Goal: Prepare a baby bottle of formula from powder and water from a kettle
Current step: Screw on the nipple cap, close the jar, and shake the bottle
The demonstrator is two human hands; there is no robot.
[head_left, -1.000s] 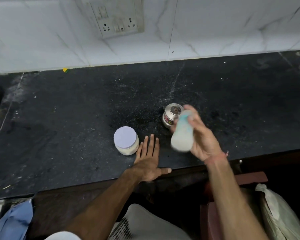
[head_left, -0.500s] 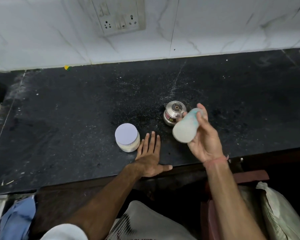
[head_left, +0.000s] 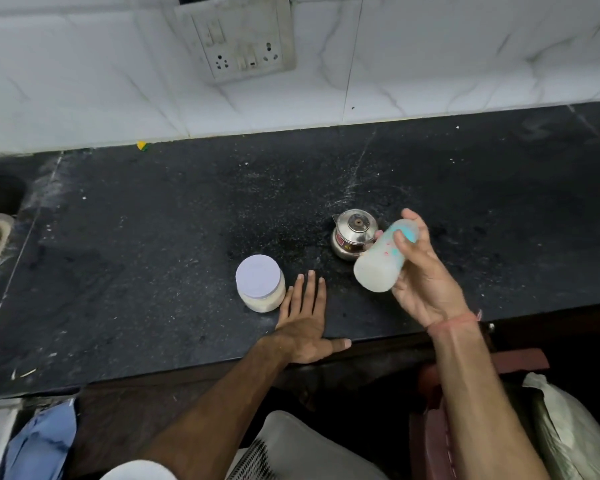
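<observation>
The right hand [head_left: 426, 271] grips the tilted, milky bottle [head_left: 381, 259] just beside the kettle [head_left: 352, 237]; the left hand [head_left: 305, 320] lies flat, empty. A loose cap could leak.

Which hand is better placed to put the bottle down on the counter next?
Right, probably. The right hand already grips the bottle, tilted above the counter. The left hand lies flat and empty beside the powder jar.
</observation>
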